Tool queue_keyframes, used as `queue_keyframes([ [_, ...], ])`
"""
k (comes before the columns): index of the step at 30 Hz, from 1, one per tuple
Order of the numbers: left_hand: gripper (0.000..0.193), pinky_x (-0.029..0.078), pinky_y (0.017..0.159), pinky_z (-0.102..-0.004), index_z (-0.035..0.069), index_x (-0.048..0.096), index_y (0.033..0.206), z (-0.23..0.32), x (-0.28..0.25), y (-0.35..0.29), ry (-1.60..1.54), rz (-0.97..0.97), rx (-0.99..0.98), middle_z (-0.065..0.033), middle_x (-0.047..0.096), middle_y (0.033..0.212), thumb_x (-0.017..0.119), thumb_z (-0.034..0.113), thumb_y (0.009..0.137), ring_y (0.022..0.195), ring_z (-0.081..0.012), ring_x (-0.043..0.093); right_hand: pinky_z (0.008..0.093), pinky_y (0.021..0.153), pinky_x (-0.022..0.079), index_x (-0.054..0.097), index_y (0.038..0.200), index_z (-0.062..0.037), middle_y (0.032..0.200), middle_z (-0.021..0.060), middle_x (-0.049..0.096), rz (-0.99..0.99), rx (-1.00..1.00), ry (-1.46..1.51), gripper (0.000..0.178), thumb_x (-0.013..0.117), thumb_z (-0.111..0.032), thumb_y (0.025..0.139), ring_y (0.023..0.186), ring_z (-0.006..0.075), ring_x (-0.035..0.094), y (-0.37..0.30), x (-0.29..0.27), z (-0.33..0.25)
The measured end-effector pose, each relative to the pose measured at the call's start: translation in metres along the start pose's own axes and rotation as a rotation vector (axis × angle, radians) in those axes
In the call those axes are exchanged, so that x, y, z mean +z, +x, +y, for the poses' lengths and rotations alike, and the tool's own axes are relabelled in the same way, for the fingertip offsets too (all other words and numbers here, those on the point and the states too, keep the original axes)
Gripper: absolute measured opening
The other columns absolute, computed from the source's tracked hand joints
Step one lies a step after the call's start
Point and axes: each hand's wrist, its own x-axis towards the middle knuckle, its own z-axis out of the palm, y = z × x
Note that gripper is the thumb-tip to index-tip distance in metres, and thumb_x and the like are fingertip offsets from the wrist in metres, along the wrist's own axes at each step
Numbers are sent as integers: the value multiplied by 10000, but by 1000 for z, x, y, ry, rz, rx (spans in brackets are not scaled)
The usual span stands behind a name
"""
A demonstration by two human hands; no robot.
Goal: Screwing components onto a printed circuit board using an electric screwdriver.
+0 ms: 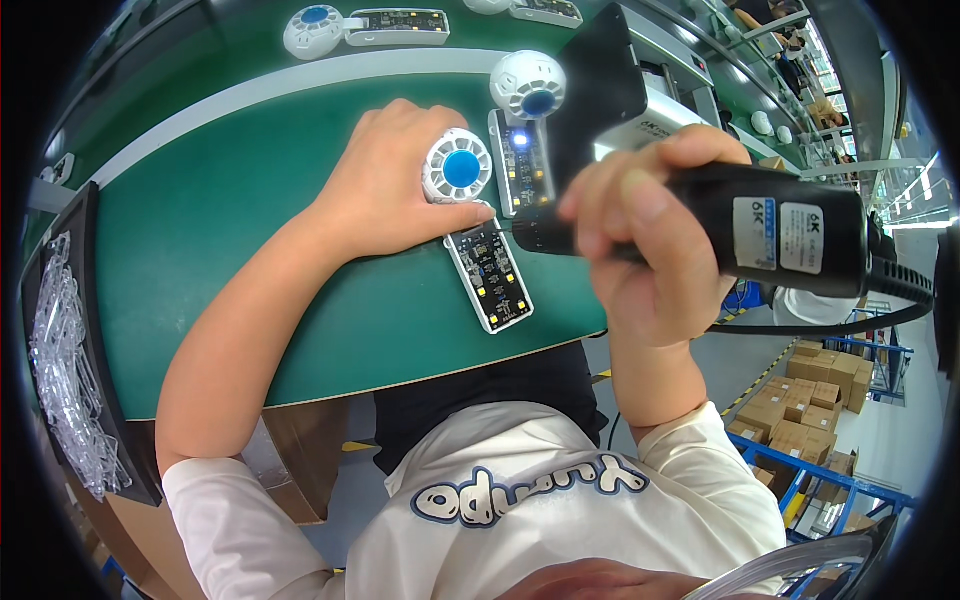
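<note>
My left hand [385, 185] is closed round the upper part of a white device with a round, blue-centred head [461, 168]. From that head a white housing with an exposed black circuit board [492, 275] points toward me, flat on the green bench. My thumb presses across the joint between head and board. My right hand [655, 220] grips a thick black corded electric screwdriver [800, 235], held level. Its nose points left, just beside the board's upper end; whether it touches cannot be made out. A second white device [528, 88], its board lit, stands behind.
A tray of clear plastic pieces [75, 360] lies along the left edge of the green bench [200, 300]. More white devices [395, 27] rest beyond the pale strip at the back. A black panel [600, 90] rises back right. Cartons [800, 410] sit on a rack at right.
</note>
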Motion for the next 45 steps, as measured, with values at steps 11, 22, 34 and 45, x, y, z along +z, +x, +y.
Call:
queue_keyframes([
  [11, 561, 421, 905, -421, 55, 596, 1084, -3, 4, -3, -30, 36, 34, -116, 620, 981, 846, 306, 650, 973, -313, 555, 373, 592, 492, 469, 1161, 15, 666, 82, 524, -27, 18, -92, 307, 540, -32, 866, 521, 173, 511, 5, 6, 0],
  [22, 512, 411, 885, -427, 64, 608, 1041, -1, 4, 2, -56, 49, 91, -114, 632, 982, 833, 328, 665, 953, -333, 557, 250, 527, 474, 520, 1085, 21, 694, 69, 580, -58, -136, 10, 284, 625, 49, 821, 548, 125, 550, 11, -14, -5],
  [34, 506, 434, 837, -427, 64, 615, 1007, 5, 3, -1, -34, 52, -1, -118, 643, 939, 835, 339, 644, 919, -332, 569, 406, 645, 477, 529, 1163, -11, 701, 74, 514, 75, -211, 96, 322, 510, -68, 847, 547, 180, 491, -5, -62, -45],
  [45, 531, 437, 834, -428, 68, 605, 1048, 0, 6, -1, -15, 56, 31, -124, 636, 933, 829, 366, 670, 926, -325, 570, 422, 669, 471, 506, 1233, -14, 750, 75, 507, -55, -25, 160, 373, 481, -110, 874, 569, 184, 479, -4, -15, 0],
])
